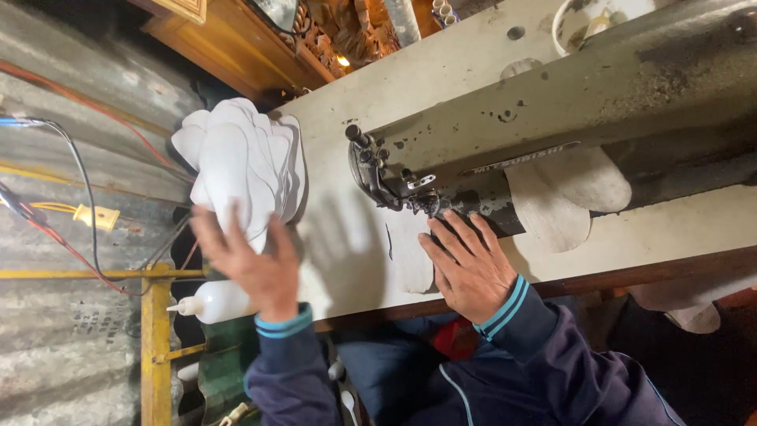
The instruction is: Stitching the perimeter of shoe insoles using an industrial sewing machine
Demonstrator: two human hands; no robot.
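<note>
Sewing bench: both hands on white cut pieces, machine over the work.

Left hand (248, 264), fingers spread, lies against the pile of white pieces (240, 170) at the bench's (441, 87) left edge; nothing clamped. Right hand (469, 268), fingers flat and apart, presses a white piece (410, 264) beneath the sewing machine (568, 118) head, near the front edge. Squeeze bottle (213, 302) sits just below the left hand, off the bench.
</note>
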